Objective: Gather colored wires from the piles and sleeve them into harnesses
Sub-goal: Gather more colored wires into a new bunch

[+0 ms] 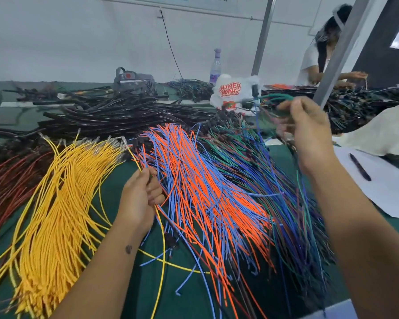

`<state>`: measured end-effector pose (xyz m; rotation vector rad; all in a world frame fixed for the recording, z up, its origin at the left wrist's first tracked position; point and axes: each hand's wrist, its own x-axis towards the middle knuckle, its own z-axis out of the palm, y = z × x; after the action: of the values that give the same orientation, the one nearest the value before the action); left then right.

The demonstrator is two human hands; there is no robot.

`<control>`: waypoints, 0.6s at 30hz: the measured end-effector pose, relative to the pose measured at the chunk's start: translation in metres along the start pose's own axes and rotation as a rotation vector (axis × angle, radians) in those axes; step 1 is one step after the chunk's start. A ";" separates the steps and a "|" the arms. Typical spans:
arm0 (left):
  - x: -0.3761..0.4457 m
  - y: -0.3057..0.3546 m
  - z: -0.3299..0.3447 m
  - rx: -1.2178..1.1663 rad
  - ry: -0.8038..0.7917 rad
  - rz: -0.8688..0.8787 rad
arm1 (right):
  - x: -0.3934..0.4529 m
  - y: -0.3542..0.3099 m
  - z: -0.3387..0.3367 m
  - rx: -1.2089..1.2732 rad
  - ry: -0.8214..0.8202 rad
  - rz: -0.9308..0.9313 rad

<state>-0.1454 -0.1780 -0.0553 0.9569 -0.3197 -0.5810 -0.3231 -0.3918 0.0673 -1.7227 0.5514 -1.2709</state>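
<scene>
Piles of wire lie side by side on the green table [129, 284]: dark red wires [7, 180] at the far left, yellow wires [62, 199], orange and light blue wires [198, 187], then green and dark blue wires [263, 171]. My left hand [139, 199] grips a small bunch of wires, a yellow one among them, between the yellow and orange piles. My right hand [306, 130] is raised over the green and blue pile and pinches green and blue wires [276, 97] that hang down from it; it is blurred.
Black sleeving tubes [115, 116] are heaped across the back of the table. A white plastic bag [233, 93] and a clear bottle [215, 70] stand behind them. White paper [382, 189] with a pen [359, 166] lies at right. Another person [320, 56] works at the far right.
</scene>
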 end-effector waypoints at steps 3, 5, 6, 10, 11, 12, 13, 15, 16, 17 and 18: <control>0.000 0.000 0.000 -0.002 -0.001 0.003 | -0.010 0.023 -0.002 -0.518 -0.307 0.100; 0.000 0.000 0.000 -0.016 -0.004 0.004 | -0.018 0.041 -0.005 -0.788 -0.570 0.293; 0.000 -0.001 0.001 -0.022 -0.003 0.004 | -0.021 0.047 -0.006 -0.857 -0.613 0.340; 0.000 0.000 0.001 -0.023 0.005 0.005 | -0.029 0.057 0.002 -0.926 -0.504 0.237; 0.000 0.000 0.002 -0.022 0.007 0.004 | -0.031 0.058 0.005 -0.960 -0.493 0.180; 0.000 0.000 0.002 -0.020 0.008 0.003 | -0.033 0.059 0.009 -1.006 -0.491 0.150; -0.001 0.000 0.002 -0.019 0.010 0.002 | -0.034 0.061 0.012 -1.062 -0.510 0.138; -0.001 0.000 0.002 -0.024 0.013 0.003 | -0.033 0.064 0.019 -1.124 -0.553 0.115; -0.001 0.000 0.001 -0.025 0.013 0.004 | -0.032 0.061 0.023 -1.066 -0.537 0.088; -0.001 0.000 0.001 -0.025 0.014 0.004 | -0.029 0.057 0.027 -0.937 -0.469 0.061; -0.001 0.000 0.001 -0.021 0.015 0.005 | -0.026 0.051 0.029 -0.769 -0.366 0.039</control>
<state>-0.1468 -0.1783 -0.0547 0.9397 -0.3022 -0.5718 -0.2987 -0.3852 0.0082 -2.4859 0.9186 -0.7068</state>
